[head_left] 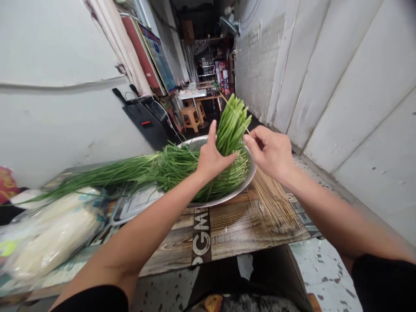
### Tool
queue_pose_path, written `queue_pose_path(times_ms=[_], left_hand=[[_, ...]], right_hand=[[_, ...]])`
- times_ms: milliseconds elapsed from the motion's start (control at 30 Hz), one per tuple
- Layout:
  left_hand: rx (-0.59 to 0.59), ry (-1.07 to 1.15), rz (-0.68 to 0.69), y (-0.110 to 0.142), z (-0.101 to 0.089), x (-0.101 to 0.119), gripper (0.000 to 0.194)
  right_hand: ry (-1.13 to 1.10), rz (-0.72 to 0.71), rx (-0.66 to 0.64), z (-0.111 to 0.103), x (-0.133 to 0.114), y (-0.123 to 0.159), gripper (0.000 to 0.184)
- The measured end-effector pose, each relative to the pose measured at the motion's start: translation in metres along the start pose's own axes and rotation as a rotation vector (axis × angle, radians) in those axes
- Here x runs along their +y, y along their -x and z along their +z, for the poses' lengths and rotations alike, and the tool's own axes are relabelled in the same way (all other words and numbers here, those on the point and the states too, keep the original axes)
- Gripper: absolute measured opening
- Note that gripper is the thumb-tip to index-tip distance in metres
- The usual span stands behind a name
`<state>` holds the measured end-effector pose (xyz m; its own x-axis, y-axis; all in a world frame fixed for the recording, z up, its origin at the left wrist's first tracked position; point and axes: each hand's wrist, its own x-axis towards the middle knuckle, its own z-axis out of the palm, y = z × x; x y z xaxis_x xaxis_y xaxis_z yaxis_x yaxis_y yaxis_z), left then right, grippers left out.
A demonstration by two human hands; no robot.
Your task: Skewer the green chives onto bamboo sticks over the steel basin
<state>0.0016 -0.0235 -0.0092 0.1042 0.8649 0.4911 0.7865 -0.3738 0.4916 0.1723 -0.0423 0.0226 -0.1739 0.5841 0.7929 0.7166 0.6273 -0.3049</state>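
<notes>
Green bunch [232, 123]: upright at the centre of the frame, above the bowl, cut ends up.
Left hand [211, 158]: closed on the green bunch, thumb and one finger spread wide around its near side; the other fingers are hidden.
Right hand [271, 149]: thumb and fingers pinched together on the lower right end of the stick.
Stick [222, 96]: slanting across the green bunch, showing on both sides of it.
Bowl [224, 200]: metal, under the hands, heaped with greens [177, 167] whose long leaves trail over its rim to the left edge.
Spare sticks [274, 201]: loose pile on the table [230, 227], right of the bowl.
Tray [136, 206]: left of the bowl, partly under the greens.
Clear bag [58, 234]: lower left, pale contents.
Stools [190, 119]: upper centre, on the floor beyond.
</notes>
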Motion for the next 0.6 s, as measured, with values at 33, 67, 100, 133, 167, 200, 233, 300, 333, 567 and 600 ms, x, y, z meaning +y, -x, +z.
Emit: queue_pose_path(times_ms=[33,67,100,133,167,200,233,300,333,567,600], left_hand=[[0.075,-0.008,-0.029,-0.001,-0.004,-0.003,0.089],[0.141,-0.021,-0.049,-0.002,-0.010,-0.007,0.082],[0.194,-0.044,-0.059,-0.004,-0.018,-0.012,0.075],[0.236,-0.078,-0.061,-0.007,-0.028,-0.017,0.067],[0.266,-0.124,-0.055,-0.010,-0.040,-0.021,0.058],[0.273,-0.178,-0.040,-0.014,-0.054,-0.025,0.049],[0.270,-0.243,-0.021,-0.018,-0.069,-0.027,0.041],[0.237,-0.396,0.055,-0.025,-0.099,-0.027,0.034],[0.223,-0.471,0.107,-0.027,-0.112,-0.025,0.037],[-0.393,-0.611,0.120,-0.001,-0.086,-0.027,0.034],[-0.561,-0.568,0.076,0.005,-0.073,-0.031,0.034]], right_hand=[[-0.004,-0.026,0.023,-0.001,-0.006,-0.009,0.032],[-0.015,-0.048,0.037,-0.003,-0.011,-0.017,0.032],[-0.028,-0.063,0.046,-0.005,-0.016,-0.024,0.033],[-0.043,-0.071,0.053,-0.006,-0.021,-0.030,0.033],[-0.057,-0.071,0.058,-0.008,-0.024,-0.035,0.033],[-0.073,-0.062,0.066,-0.009,-0.027,-0.040,0.033],[-0.091,-0.046,0.073,-0.010,-0.029,-0.043,0.033],[-0.142,0.010,0.082,-0.010,-0.029,-0.043,0.033],[-0.176,0.048,0.075,-0.009,-0.028,-0.040,0.033],[-0.403,0.431,-0.129,0.019,0.004,0.044,0.030],[-0.418,0.483,-0.181,0.022,0.009,0.060,0.029]])
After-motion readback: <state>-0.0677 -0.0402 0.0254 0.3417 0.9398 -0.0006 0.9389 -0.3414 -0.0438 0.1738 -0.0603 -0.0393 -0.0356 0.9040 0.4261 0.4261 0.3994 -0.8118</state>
